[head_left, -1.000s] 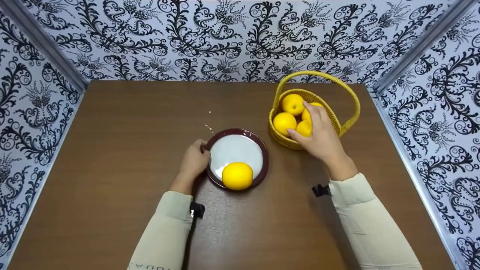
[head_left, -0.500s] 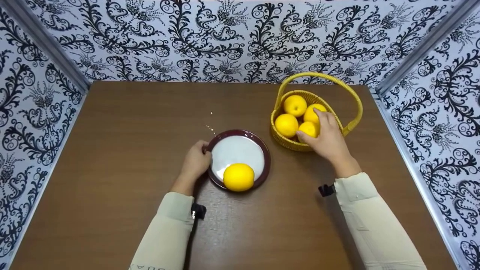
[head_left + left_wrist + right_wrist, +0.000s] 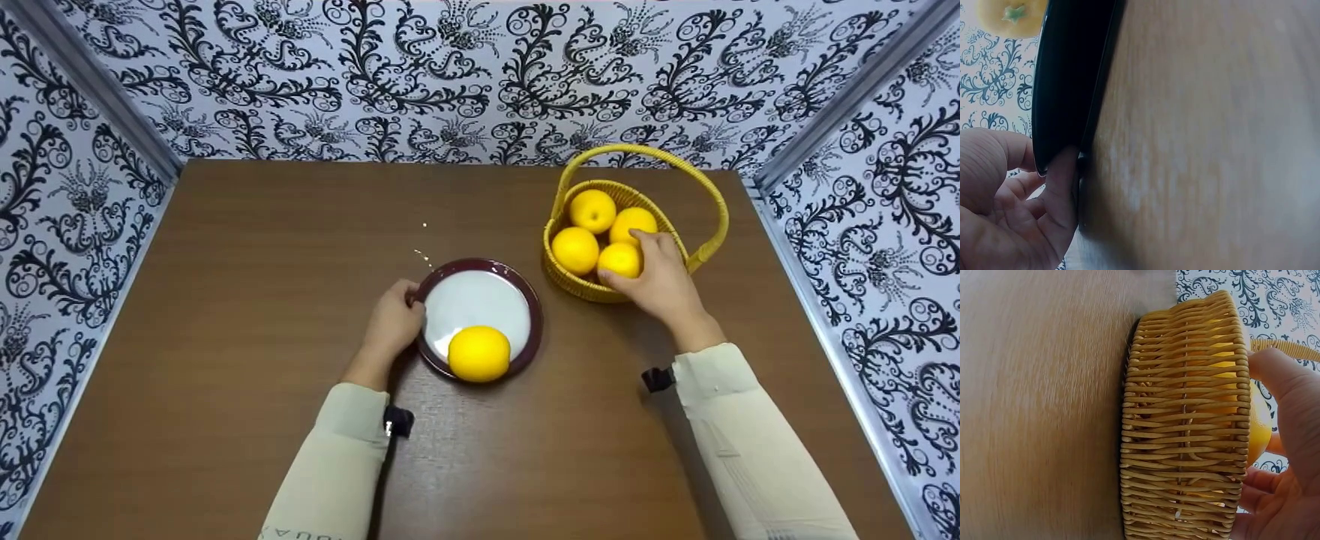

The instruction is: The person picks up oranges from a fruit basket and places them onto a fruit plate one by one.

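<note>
My left hand (image 3: pixel 394 319) pinches the left rim of a round plate (image 3: pixel 534 330) with a dark red-brown edge and a white middle. On the plate's near side lies one yellow orange (image 3: pixel 478 354); its green stem end shows in the left wrist view. Several more oranges (image 3: pixel 592 211) fill a yellow wicker basket (image 3: pixel 574 286) at the back right. My right hand (image 3: pixel 664 285) reaches over the basket's near right side, thumb and fingers curled round the nearest orange (image 3: pixel 619 259). In the right wrist view, the basket wall hides the lower part of that orange.
The basket's tall arched handle (image 3: pixel 709 187) rises behind and right of the right hand. Patterned walls (image 3: pixel 450 75) enclose the brown table (image 3: pixel 262 300) at the back and both sides. Small light specks (image 3: pixel 424 257) show just beyond the plate.
My right hand has moved back from the farther oranges and closed in round the nearest one in the basket. The left hand stays on the plate's rim.
</note>
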